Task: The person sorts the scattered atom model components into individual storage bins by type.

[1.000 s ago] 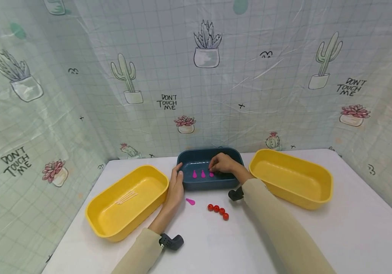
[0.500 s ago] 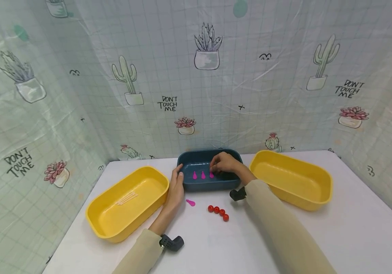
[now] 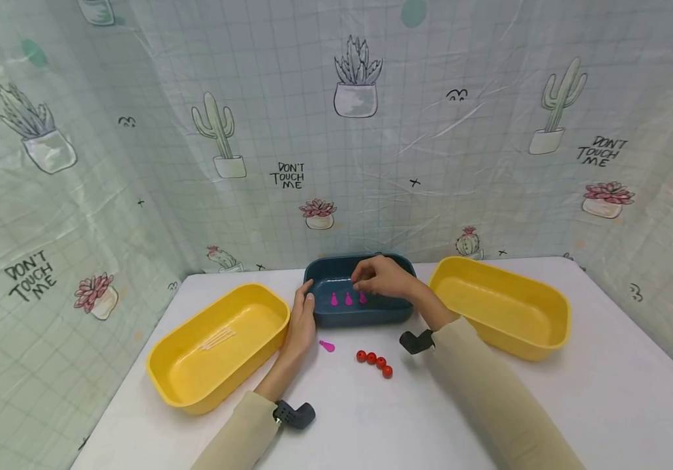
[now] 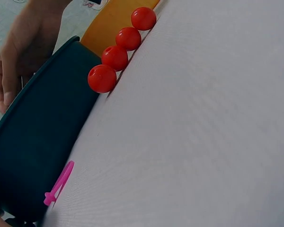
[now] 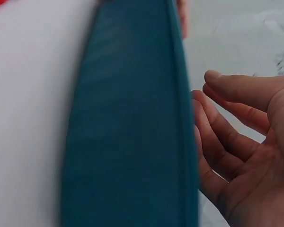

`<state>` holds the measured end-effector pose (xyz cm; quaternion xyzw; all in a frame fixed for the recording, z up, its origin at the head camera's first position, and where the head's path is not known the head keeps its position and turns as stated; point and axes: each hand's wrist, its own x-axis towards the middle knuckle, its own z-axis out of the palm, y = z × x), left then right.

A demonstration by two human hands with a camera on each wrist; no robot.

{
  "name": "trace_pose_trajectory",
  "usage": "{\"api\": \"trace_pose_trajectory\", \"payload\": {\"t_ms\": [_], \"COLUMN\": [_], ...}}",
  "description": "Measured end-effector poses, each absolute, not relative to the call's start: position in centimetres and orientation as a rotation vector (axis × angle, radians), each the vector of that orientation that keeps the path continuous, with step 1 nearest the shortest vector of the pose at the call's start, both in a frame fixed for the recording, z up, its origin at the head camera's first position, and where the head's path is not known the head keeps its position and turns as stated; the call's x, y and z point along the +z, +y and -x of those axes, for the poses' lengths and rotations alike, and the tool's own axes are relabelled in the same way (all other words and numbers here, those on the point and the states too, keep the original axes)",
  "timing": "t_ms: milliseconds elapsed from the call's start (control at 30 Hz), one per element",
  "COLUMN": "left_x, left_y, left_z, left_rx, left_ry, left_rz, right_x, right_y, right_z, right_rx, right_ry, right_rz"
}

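Three drop-shaped pink pieces [image 3: 348,299], smooth and plastic-looking, stand out in a side-by-side row inside a dark blue rectangular tray [image 3: 359,318] with rounded corners. The person's right hand [image 3: 384,277] hovers over the tray near the rightmost piece, its fingers loosely bent, thumb and forefinger apart, grasping nothing visible. The left hand [image 3: 301,326] rests against the tray's left end, fingers mostly straight, released. A fourth pink piece [image 3: 327,346] lies on the white tabletop [image 3: 371,431], just in front of the tray. To its right, four round, glossy red beads [image 3: 371,358] form a slanting row. A yellow tray [image 3: 260,320] on the left holds thin pale sticks [image 3: 217,339]; a second yellow tray [image 3: 500,300] sits angled on the right. Behind hangs a pale gridded sheet [image 3: 289,98] printed with potted cacti.
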<state>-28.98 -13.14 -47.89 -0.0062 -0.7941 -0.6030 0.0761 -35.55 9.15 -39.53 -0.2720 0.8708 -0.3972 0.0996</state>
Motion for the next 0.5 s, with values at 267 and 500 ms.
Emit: {"api": "trace_pose_trajectory", "payload": {"t_ms": [267, 500], "left_x": [-47.8, -48.0], "left_y": [-13.2, -13.3], "left_z": [29.1, 29.2], "left_rx": [-1.820, -1.831], "left_ry": [-2.377, -2.363], "left_rz": [0.031, 0.048], "right_x": [-38.5, -39.2], "right_y": [7.9, 6.7], "right_z": [32.5, 30.5], "right_rx": [-1.160, -1.064], "right_ry": [2.603, 2.540], "right_rz": [0.974, 1.139]}}
